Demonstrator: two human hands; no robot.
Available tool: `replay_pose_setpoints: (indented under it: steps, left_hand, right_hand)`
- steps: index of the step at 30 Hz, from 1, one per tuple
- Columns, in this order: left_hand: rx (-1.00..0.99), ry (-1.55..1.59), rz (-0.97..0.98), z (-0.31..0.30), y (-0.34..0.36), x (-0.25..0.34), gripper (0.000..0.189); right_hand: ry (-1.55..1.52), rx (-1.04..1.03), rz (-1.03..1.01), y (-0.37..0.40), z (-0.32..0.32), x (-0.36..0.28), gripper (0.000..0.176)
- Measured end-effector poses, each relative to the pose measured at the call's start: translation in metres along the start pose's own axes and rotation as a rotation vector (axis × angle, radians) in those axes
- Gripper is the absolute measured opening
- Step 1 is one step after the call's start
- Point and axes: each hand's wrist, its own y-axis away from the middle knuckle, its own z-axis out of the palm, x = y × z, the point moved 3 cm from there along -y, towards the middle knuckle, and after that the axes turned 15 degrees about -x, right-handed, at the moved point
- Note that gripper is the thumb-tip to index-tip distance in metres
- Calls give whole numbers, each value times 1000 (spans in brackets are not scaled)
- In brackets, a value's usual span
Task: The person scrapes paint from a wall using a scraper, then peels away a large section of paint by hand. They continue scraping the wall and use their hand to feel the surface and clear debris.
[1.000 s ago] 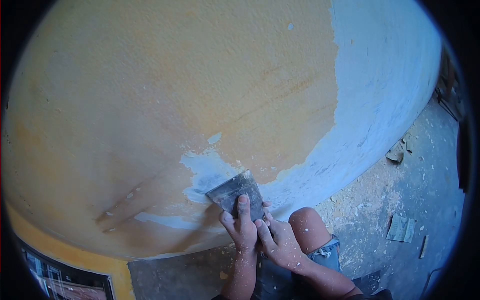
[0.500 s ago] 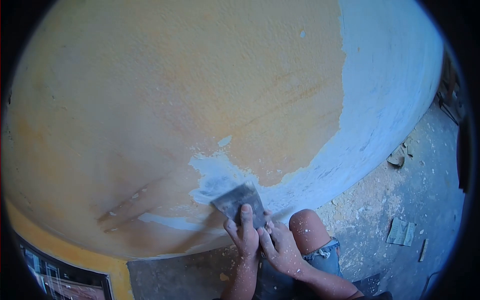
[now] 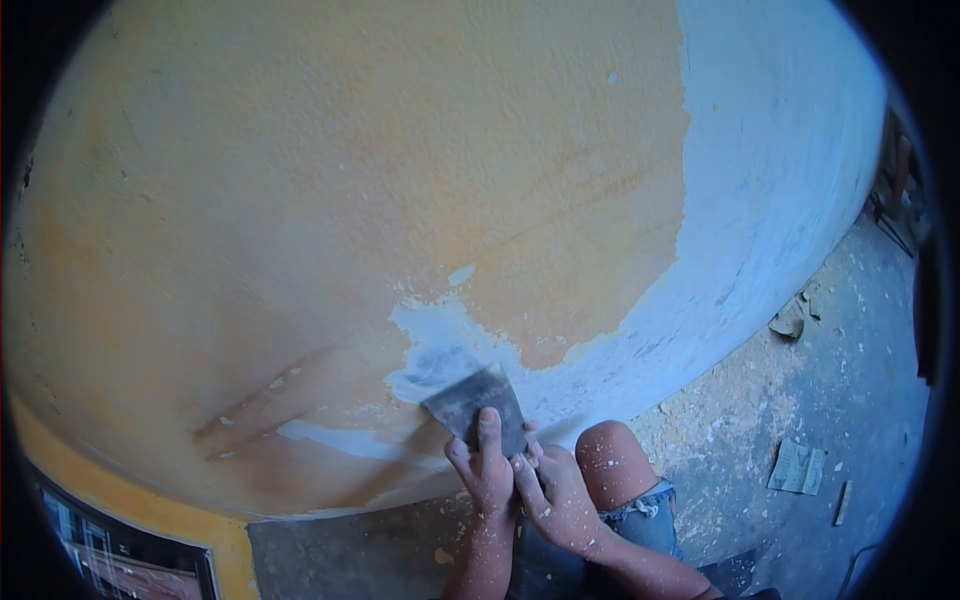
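Wall filled most of the head view, ochre and rough, bulging under the round lens, with a broad pale band down its right side where the coating was gone and a smaller pale patch low near the middle. Just below that patch, the scraper stood tilted, its wide dark blade turned up toward the wall (whether the edge pressed on the surface or sat slightly off it was hard to make out). The left hand had hold of it, thumb laid flat along the face of the blade and fingers bent in behind. The right hand was closed at the tool's lower end, touching the left, its thumb pointing up toward the blade; the grip itself was hidden by both hands. White flecks dusted the forearms and the bare knee beside the right hand, above a frayed denim hem. To the right, the grey floor was strewn with chips, with broken scraps near the foot of the wall, a folded paper and, just beside it, a thin strip. At lower left, yellow trim edged a dark-framed opening.
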Motion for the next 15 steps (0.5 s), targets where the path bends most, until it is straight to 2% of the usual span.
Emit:
replay_pose_setpoints:
  steps: [4, 6, 8, 10, 12, 13, 15]
  left_hand:
    - [-7, -39, 7, 2, -3, 1, 33]
    - [13, -49, -9, 11, -13, 22, 34]
    - [24, -52, 93, 18, -19, 43, 34]
    - [9, -54, 70, 15, -9, 41, 34]
    - [-4, -56, 3, 7, 2, 23, 34]
    - [-17, -60, 17, 3, -1, 15, 34]
    - [-18, -75, 33, -2, 0, 6, 34]
  right_hand:
    - [-61, -14, -3, -1, -1, 0, 34]
    - [-164, -183, 209, -13, -9, -23, 27]
    - [-196, -179, 194, -20, -15, -39, 28]
    - [-223, -168, 160, -15, -13, -39, 28]
    - [28, -135, 27, -1, -4, -20, 33]
    - [30, -121, 13, -1, -3, -14, 33]
    - [-16, -194, 158, 2, 2, -7, 37]
